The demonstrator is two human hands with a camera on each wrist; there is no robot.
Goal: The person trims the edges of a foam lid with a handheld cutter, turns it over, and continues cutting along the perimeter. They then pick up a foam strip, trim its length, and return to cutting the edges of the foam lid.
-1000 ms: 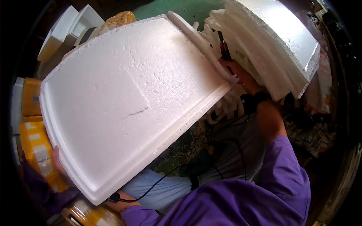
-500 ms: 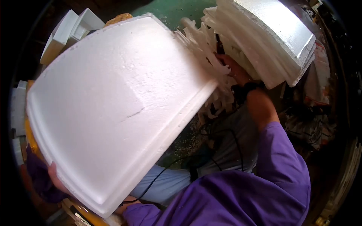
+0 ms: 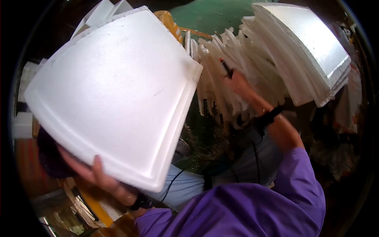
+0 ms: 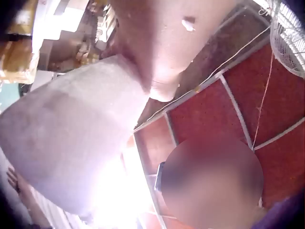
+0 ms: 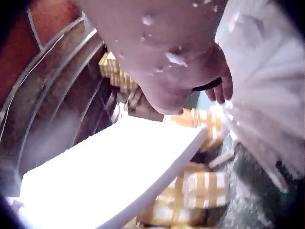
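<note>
A white foam lid (image 3: 106, 87) with a raised rim hangs tilted at the left of the head view. My left hand (image 3: 106, 181) grips its lower edge, thumb over the face and the other fingers hidden beneath. In the left wrist view the lid (image 4: 66, 138) extends out from the left hand (image 4: 167, 43). My right hand (image 3: 239, 85) holds a utility knife (image 3: 226, 68) with a dark and red body, apart from the lid's right edge. Seen from the right wrist, the hand (image 5: 176, 71) is dotted with foam crumbs and mostly covers the knife.
Thin white foam strips (image 3: 221, 79) are heaped beyond the right hand. A stack of foam panels (image 3: 304, 43) leans at the right. Taped yellow boxes (image 5: 205, 191) stand on the floor, and a black cable (image 3: 173, 183) crosses the lap.
The lid has swung left, away from the right hand, and the left thumb has come over its face. The strip along its right edge has come away. The right hand keeps the knife.
</note>
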